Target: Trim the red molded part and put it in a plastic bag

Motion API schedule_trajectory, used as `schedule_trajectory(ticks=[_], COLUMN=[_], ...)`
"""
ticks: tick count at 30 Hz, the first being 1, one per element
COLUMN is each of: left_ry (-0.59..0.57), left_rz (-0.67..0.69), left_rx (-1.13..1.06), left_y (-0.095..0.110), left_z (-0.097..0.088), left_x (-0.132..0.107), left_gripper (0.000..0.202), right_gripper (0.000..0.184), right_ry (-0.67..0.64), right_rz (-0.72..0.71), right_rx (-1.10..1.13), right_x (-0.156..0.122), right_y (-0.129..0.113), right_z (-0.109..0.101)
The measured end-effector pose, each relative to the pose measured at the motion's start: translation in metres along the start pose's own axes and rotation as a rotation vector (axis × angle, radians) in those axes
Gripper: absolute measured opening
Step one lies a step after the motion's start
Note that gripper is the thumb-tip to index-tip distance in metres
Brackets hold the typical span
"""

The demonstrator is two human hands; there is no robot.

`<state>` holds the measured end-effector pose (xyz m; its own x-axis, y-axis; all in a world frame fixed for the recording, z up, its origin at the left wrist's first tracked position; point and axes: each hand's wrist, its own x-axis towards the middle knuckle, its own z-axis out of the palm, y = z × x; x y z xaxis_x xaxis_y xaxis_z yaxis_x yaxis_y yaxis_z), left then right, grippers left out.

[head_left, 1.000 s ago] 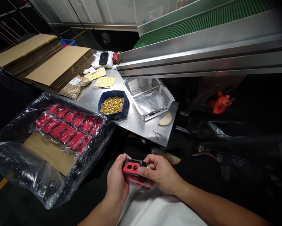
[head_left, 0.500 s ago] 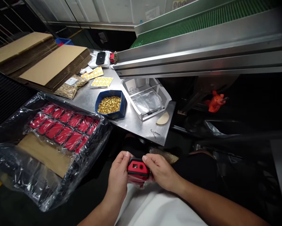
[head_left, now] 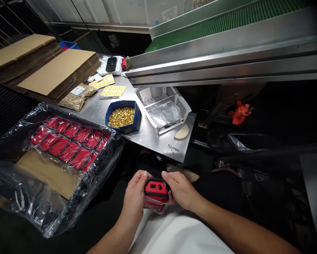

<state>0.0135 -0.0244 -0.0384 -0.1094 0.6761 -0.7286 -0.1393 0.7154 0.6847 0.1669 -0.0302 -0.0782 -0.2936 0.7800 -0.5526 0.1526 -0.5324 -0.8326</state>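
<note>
Both my hands hold one small red and black plastic part (head_left: pixel 155 188) over my lap, low in the middle of the view. My left hand (head_left: pixel 134 197) grips its left side with curled fingers. My right hand (head_left: pixel 181 190) grips its right side, thumb on the top edge. A thin clear wrapping seems to hang under the part. To the left, a box lined with clear plastic (head_left: pixel 36 190) holds several rows of like red parts (head_left: pixel 68 141).
A steel table (head_left: pixel 153 135) carries a blue bin of small brass pieces (head_left: pixel 122 116), a white tray with clear bags (head_left: pixel 163 109), yellow sticker sheets (head_left: pixel 112 91), a bag of brass pieces (head_left: pixel 77 96), a phone (head_left: pixel 111 64) and flat cardboard stacks (head_left: pixel 55 68). A green conveyor (head_left: pixel 227 24) runs above.
My hands and the red part have shifted slightly right and closer together, and my right thumb has moved onto the part's top edge. The view has drifted a little.
</note>
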Motion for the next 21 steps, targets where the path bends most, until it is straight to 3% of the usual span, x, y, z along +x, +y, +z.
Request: schedule_trajectory(ticks=[5, 10, 12, 18, 21], left_ry=[0.012, 0.011, -0.001, -0.014, -0.012], left_rz=[0.022, 0.237, 0.260, 0.056, 0.029], left_rx=[-0.022, 0.068, 0.115, -0.040, -0.109], left_y=[-0.002, -0.013, -0.016, -0.007, -0.004], left_z=[-0.001, -0.005, -0.007, -0.008, -0.007], left_x=[0.003, 0.005, 0.006, 0.012, 0.016], left_gripper=[0.036, 0.040, 0.043, 0.044, 0.044], right_gripper=[0.062, 0.062, 0.063, 0.069, 0.066], right_ry=[-0.067, 0.007, 0.008, -0.026, -0.016], right_rz=[0.045, 0.109, 0.103, 0.071, 0.073], right_rx=[0.096, 0.035, 0.019, 0.139, 0.223], right_x=[0.003, 0.007, 0.007, 0.010, 0.011], right_y=[-0.002, -0.002, 0.000, 0.013, 0.014], right_z=[0.000, 0.003, 0.003, 0.005, 0.006])
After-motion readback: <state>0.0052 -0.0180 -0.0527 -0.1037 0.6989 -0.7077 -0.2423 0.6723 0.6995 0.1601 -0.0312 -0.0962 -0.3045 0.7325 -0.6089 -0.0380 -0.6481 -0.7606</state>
